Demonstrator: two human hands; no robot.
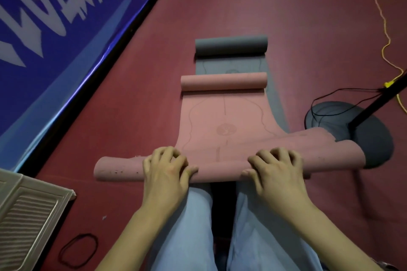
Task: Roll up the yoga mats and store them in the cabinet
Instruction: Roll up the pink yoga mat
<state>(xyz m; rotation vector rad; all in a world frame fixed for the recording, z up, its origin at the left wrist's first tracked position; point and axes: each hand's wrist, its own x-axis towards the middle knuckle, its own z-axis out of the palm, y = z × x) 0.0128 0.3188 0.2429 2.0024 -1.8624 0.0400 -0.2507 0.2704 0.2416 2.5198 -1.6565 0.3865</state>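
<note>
A pink yoga mat (222,116) lies lengthwise on the red floor, curled at its far end and rolled into a low tube at the near end in front of my knees. My left hand (167,169) and my right hand (277,171) both sit on that near roll, fingers curled over its top and thumbs at its near side. Under it lies a grey yoga mat (231,45), whose far end is also rolled up. The pink roll's right end overlaps a dark round stand base.
A blue banner (55,28) with white lettering runs along the left. A beige plastic cabinet corner (28,215) sits at bottom left, with a black elastic loop (78,251) on the floor beside it. At right stand a dark round base (370,136) with a black pole, black cable and yellow cord.
</note>
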